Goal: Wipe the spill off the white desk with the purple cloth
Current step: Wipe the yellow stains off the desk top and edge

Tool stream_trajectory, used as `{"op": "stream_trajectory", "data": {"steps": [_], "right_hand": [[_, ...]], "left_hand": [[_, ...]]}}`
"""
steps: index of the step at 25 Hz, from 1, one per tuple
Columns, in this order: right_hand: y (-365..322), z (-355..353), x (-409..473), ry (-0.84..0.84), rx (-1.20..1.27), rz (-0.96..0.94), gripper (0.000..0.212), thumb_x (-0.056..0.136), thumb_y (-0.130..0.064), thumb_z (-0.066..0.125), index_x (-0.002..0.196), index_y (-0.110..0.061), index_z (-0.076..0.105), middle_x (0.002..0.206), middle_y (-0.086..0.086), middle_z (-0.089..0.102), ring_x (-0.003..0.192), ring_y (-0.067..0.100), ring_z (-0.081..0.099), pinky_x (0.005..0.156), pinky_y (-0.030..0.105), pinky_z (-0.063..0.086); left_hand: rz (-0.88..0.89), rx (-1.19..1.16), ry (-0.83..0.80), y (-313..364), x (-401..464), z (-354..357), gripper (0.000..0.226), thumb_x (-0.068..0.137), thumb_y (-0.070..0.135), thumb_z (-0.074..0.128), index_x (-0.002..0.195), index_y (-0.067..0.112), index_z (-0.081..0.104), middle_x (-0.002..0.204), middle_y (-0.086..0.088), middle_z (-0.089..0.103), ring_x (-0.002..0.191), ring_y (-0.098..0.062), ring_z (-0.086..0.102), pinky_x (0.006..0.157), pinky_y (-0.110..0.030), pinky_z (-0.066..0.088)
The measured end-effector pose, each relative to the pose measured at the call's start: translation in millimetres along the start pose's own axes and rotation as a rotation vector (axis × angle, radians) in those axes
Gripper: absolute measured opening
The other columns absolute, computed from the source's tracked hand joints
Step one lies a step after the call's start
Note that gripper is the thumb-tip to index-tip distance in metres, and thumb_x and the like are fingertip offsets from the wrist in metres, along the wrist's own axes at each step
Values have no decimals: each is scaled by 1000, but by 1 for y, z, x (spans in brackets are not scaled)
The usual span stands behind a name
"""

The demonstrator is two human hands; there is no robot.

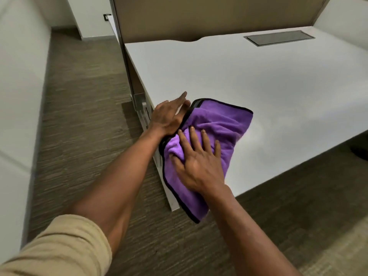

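Note:
A purple cloth (221, 124) with a black hem lies crumpled on the near left corner of the white desk (249, 76), one flap hanging over the edge. My right hand (199, 160) presses flat on the cloth with fingers spread and straight. My left hand (169, 114) rests on the desk's left edge beside the cloth, fingers straight and touching the cloth's hem. I cannot make out any spill on the desk surface.
A tan partition panel (199, 14) stands along the desk's far side. A grey cable hatch (278, 37) is set into the desk at the back right. Striped carpet (83, 116) covers the floor on the left, bounded by a white wall.

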State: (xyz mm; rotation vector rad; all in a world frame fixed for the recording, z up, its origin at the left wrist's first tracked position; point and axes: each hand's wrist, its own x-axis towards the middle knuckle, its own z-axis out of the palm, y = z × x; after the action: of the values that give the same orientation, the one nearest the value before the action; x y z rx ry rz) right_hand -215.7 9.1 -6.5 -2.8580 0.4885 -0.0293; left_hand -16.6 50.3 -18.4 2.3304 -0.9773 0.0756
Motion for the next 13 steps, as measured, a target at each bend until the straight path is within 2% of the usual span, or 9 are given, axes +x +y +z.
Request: {"op": "stream_trajectory", "data": {"steps": [3,5,9,13], "right_hand": [[25,6,-46,67,48,5,60,103,-66,9,158,-53,-10,171,-18,-9,159,14,-12,126,42,-14],[54,3,-64,79,42,73,56,102,-67,5,156,-58,-9,170,-21,-6,159,11,-9,127,39,-12],[112,-18,-36,41,-43,317,63,102,-62,8,162,-44,8,173,-11,4,160,18,0,129,46,-2],[130,-35,20,34,18,491,61,105,-57,15,163,-38,13,174,-1,8,160,28,-1,127,56,-4]], "left_hand": [[31,-17,-34,-5,-1,2,71,100,67,10,157,31,32,149,4,54,133,-25,52,117,-39,29],[4,-29,-64,-8,-1,5,81,94,78,2,158,36,28,155,6,47,143,-23,44,122,-45,25],[1,-40,-30,-6,-3,7,87,89,83,-1,156,37,29,155,5,47,142,-19,44,122,-43,26],[-11,-54,-27,-5,-5,6,85,90,83,2,157,38,28,154,8,48,140,-20,45,122,-43,25]]}}
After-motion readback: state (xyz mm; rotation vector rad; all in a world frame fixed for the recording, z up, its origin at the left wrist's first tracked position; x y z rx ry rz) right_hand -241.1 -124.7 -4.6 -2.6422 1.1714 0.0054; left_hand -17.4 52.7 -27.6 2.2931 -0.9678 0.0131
